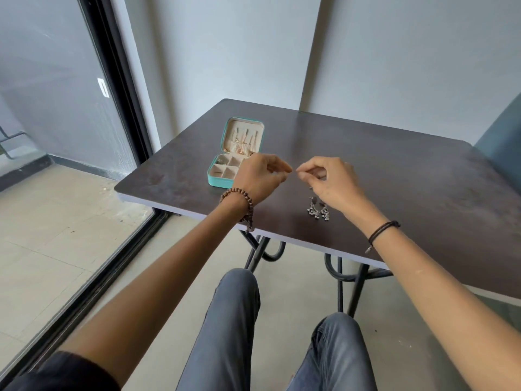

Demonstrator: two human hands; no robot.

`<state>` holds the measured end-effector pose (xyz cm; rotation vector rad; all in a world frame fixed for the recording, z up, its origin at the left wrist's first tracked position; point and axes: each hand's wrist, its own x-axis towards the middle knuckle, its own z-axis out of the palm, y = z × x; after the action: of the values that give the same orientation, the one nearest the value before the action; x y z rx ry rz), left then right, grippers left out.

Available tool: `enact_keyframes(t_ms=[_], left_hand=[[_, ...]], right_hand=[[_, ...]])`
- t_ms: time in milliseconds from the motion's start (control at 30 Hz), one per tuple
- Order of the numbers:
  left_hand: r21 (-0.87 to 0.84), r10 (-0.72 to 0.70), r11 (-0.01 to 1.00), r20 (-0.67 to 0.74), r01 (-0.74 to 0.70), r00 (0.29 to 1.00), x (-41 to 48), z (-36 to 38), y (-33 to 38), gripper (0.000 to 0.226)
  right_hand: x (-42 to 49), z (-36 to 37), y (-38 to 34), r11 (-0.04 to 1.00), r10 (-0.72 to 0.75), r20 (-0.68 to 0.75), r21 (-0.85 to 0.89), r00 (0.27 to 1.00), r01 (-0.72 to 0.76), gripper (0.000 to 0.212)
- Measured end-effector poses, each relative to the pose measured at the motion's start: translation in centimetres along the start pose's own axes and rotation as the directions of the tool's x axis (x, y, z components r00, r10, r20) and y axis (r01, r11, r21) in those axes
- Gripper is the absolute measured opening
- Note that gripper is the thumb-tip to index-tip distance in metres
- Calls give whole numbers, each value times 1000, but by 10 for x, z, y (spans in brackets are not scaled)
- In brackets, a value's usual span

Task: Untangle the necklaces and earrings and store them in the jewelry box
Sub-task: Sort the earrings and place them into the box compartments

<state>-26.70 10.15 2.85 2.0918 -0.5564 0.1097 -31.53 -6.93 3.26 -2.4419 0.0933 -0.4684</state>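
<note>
Earrings (pixel 318 210), a silver pair hung with clusters of tiny beads, lie on the table (pixel 394 165) just beneath the wrist of the right hand (pixel 328 179). They look light, loose and quick to snag (best lifted by the top stud, not the dangles). Above them the right hand and the left hand (pixel 260 176) each pinch, thumb to forefinger, one end of a thin piece (pixel 294 171) too fine to identify. The open teal jewelry box (pixel 218 180) sits just beyond the left hand.
</note>
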Motion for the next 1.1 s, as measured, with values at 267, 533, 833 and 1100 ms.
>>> enact_keyframes(t_ms=[267, 533, 833, 1100], left_hand=[[39, -26, 999, 120, 22, 992, -7, 39, 9, 14], [177, -100, 982, 176, 68, 979, -1, 66, 14, 28], [219, -75, 975, 167, 37, 983, 3, 75, 12, 7], [3, -51, 999, 190, 52, 980, -1, 63, 9, 16]], right_hand=[[-23, -25, 43, 995, 95, 15, -32, 995, -95, 8], [-26, -23, 59, 987, 124, 93, -116, 988, -113, 24], [-22, -18, 60, 990, 79, 128, -123, 989, -63, 12], [-26, -16, 63, 989, 69, 75, 123, 995, -78, 13]])
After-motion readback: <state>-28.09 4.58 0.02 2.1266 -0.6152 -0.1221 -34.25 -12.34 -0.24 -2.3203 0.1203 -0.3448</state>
